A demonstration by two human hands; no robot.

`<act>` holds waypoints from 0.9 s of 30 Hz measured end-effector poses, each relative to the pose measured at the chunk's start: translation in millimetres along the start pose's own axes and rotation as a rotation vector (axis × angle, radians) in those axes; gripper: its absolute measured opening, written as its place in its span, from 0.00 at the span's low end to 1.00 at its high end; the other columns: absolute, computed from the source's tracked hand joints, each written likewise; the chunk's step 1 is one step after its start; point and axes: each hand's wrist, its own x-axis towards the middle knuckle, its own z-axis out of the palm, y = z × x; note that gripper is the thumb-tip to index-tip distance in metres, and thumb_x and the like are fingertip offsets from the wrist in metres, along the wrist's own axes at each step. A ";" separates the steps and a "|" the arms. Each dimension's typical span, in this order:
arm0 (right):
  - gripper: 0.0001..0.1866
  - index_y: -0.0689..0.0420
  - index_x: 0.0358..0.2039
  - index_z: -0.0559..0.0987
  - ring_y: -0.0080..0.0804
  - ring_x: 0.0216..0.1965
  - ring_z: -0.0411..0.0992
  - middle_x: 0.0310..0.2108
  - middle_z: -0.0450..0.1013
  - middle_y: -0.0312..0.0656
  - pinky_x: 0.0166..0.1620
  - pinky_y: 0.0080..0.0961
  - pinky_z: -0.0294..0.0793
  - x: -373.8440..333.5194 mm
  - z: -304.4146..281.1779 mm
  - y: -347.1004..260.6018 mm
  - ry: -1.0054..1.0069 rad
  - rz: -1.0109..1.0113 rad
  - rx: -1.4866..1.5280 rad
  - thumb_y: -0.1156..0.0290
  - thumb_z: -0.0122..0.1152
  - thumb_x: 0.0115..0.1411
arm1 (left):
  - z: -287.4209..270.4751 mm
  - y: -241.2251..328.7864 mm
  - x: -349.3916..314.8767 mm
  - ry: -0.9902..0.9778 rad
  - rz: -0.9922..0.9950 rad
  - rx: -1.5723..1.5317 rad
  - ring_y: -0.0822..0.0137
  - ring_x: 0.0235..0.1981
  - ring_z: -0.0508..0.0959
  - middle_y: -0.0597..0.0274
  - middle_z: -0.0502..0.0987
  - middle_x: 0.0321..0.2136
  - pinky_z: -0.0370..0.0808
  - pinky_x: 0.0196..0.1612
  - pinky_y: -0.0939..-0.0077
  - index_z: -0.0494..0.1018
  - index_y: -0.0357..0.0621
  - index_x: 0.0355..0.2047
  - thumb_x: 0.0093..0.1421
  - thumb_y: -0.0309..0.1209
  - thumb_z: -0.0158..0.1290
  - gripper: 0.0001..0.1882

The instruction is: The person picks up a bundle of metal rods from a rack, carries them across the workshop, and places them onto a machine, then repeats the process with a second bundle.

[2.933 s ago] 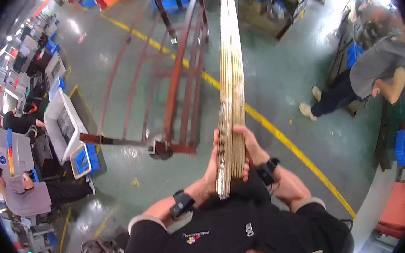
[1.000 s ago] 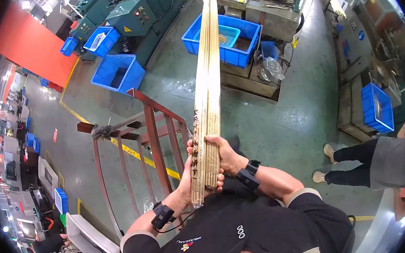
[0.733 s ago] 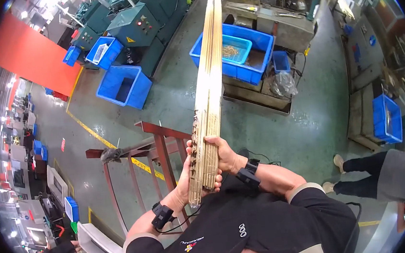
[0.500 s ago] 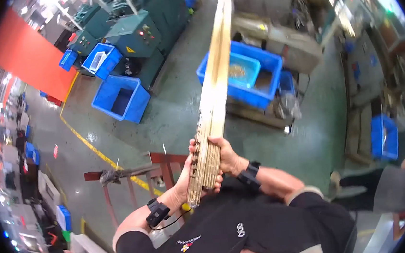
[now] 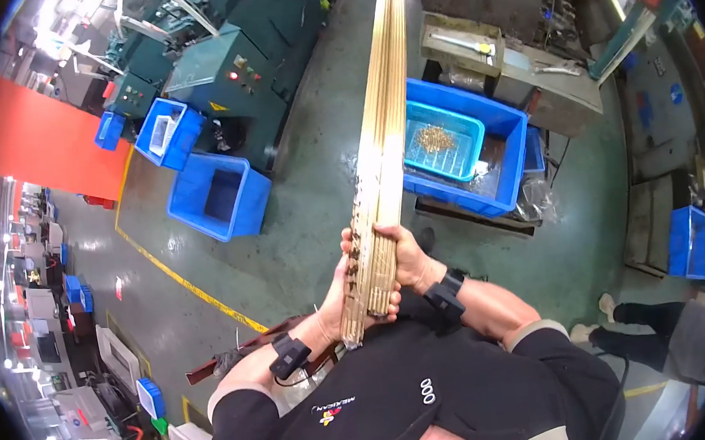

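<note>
A long bundle of brass-coloured metal rods [image 5: 378,134] runs from close to my chest away to the top edge of the view. Its near ends are uneven, and part of the left side looks dark and notched. My left hand [image 5: 336,301] is wrapped round the bundle's left side near that end. On the opposite side my right hand [image 5: 406,261] grips it, thumb on top, with some fingers hidden beneath. A black device is strapped to each wrist.
Ahead to the right, a large blue bin [image 5: 508,181] holds a light-blue basket [image 5: 448,161] with small brass pieces. Another blue bin [image 5: 234,205] stands left, beside green machines [image 5: 214,73]. A red metal rack [image 5: 202,371] is by my left forearm. Another person [image 5: 655,327] is at right.
The view has shifted forward past the red rack, which now sits lower and mostly behind my left arm. Both hands keep their hold on the rods. The blue bins appear nearer.
</note>
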 end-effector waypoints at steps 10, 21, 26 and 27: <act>0.31 0.68 0.57 0.69 0.43 0.50 0.76 0.50 0.74 0.53 0.54 0.42 0.77 138.2 10.6 -132.7 0.106 -0.130 -0.058 0.57 0.53 0.62 | 4.0 190.9 75.6 0.000 -0.079 -0.023 0.53 0.35 0.80 0.46 0.78 0.35 0.78 0.43 0.60 0.71 0.29 0.49 0.54 0.80 0.28 0.58; 0.30 0.68 0.57 0.68 0.44 0.44 0.78 0.48 0.74 0.53 0.50 0.43 0.80 422.0 24.1 -211.2 0.117 -0.189 -0.070 0.56 0.49 0.63 | -72.5 488.9 73.0 -0.105 -0.174 0.007 0.53 0.37 0.78 0.48 0.77 0.37 0.76 0.44 0.60 0.72 0.35 0.47 0.53 0.81 0.29 0.56; 0.31 0.68 0.57 0.69 0.44 0.45 0.78 0.49 0.74 0.53 0.49 0.43 0.81 585.5 51.5 -228.7 0.158 -0.236 -0.080 0.55 0.52 0.62 | -112.0 652.8 35.5 -0.043 -0.188 0.059 0.53 0.36 0.79 0.48 0.77 0.37 0.77 0.43 0.60 0.71 0.37 0.51 0.53 0.81 0.28 0.57; 0.31 0.68 0.57 0.68 0.44 0.45 0.78 0.48 0.74 0.53 0.48 0.43 0.82 616.8 56.6 -234.9 0.154 -0.255 -0.091 0.55 0.52 0.62 | -117.5 684.2 30.7 -0.041 -0.191 0.066 0.53 0.36 0.79 0.48 0.77 0.37 0.78 0.43 0.60 0.71 0.37 0.51 0.53 0.81 0.27 0.57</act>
